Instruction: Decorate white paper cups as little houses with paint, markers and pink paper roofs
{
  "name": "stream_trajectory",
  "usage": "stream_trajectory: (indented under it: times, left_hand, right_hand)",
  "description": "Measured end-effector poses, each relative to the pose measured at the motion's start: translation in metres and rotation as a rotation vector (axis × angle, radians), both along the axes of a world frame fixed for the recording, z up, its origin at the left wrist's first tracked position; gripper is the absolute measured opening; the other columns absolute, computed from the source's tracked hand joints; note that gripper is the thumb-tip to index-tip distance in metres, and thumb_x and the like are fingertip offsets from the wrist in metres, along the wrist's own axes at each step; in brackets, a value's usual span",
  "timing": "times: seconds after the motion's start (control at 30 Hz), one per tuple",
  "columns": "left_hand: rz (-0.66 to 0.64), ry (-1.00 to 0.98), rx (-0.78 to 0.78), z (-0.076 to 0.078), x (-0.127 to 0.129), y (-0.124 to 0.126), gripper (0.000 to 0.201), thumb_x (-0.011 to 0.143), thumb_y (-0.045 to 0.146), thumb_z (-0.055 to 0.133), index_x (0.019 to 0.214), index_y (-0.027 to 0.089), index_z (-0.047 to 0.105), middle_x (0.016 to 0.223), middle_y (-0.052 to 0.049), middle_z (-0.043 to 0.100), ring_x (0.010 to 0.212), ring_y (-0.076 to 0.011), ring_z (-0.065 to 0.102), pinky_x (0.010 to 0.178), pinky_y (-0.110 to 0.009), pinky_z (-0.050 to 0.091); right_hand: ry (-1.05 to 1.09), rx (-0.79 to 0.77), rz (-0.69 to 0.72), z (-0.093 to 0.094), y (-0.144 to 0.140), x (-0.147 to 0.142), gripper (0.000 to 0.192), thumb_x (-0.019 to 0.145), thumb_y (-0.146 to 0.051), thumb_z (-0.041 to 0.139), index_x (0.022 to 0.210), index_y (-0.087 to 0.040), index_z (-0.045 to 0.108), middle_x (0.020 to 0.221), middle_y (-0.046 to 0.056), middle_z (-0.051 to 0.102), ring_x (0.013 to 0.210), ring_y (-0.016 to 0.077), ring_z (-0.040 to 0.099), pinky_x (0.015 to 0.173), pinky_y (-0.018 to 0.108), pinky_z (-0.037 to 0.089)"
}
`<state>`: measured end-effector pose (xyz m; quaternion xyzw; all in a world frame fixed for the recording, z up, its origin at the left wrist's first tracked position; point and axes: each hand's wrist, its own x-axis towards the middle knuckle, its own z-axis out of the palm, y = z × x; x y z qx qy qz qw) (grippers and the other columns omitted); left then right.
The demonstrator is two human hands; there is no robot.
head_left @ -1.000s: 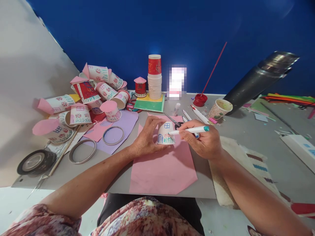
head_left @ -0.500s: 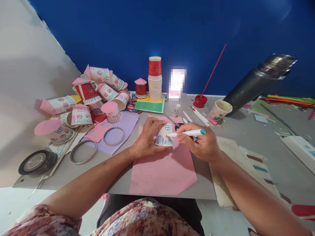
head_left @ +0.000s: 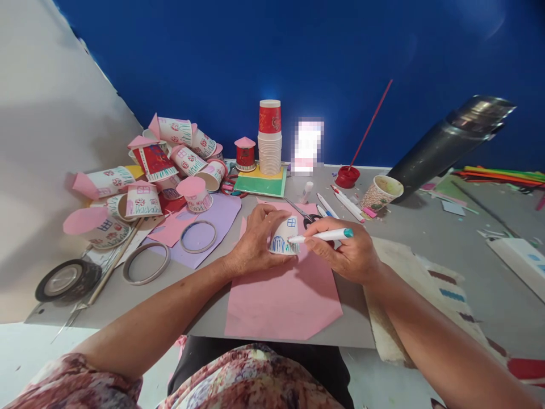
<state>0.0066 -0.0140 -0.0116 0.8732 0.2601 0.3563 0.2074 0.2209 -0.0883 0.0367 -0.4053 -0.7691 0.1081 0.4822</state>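
Head view, from the left edge: a dark roll of tape (head_left: pixel 68 279) lies flat at the table's near-left corner, with a thin wooden stick (head_left: pixel 114 261) slanting beside it. Behind them sits a heap of decorated paper cups (head_left: pixel 149 170) with pink paper cone roofs, most tipped on their sides. Two thin tape rings (head_left: pixel 146 263) lie just right of the heap, the farther one on a lilac paper sheet (head_left: pixel 221 213). At the back, a stack of white paper cups (head_left: pixel 269 139) topped with a red one stands upright on green and yellow card (head_left: pixel 259 182), with a small red cup house (head_left: pixel 246 153) just left of it.

In the middle, a pink paper sheet (head_left: pixel 283 295) lies on the grey table (head_left: pixel 426 238). On its far end rests an upturned white paper cup (head_left: pixel 283 237), drawn with a blue window and green-blue strokes along its rim. The left hand (head_left: pixel 255 241) is curled around the cup's left side, fingers over its top, holding it tilted. The right hand (head_left: pixel 347 253) pinches a white marker with a teal cap end (head_left: pixel 326 234) between thumb and fingers; its tip touches the cup's side low down, near the rim.

Beyond the hands lie scissors (head_left: pixel 302 213) and several pens (head_left: pixel 340 201). Farther right a red paint pot (head_left: pixel 347 176) with a thin red stick in it stands near the wall, then a patterned paper cup (head_left: pixel 381 192), upright and open. A dark metal cylinder (head_left: pixel 447 139) leans behind it. A pale cloth with coloured marks (head_left: pixel 430 284) lies under the right forearm, and coloured strips (head_left: pixel 502 172) lie at the far right.
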Motion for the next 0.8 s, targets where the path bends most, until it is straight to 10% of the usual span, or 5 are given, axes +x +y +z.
stream_trajectory:
  times: [0.8]
  left_hand:
    - [0.020,0.005,0.000,0.0041,0.0014,-0.0048,0.080,0.068,0.033,0.091,0.136,0.028,0.049,0.129,-0.010,0.053,0.124,-0.0308,0.051,0.109,-0.050,0.047]
  right_hand:
    - [-0.011,-0.014,-0.077,0.0002,-0.0005,0.0033,0.014,0.098,-0.028,0.065,0.088,-0.020,0.071,0.074,-0.001,0.075,0.048,0.0081,0.051,0.049,0.023,0.042]
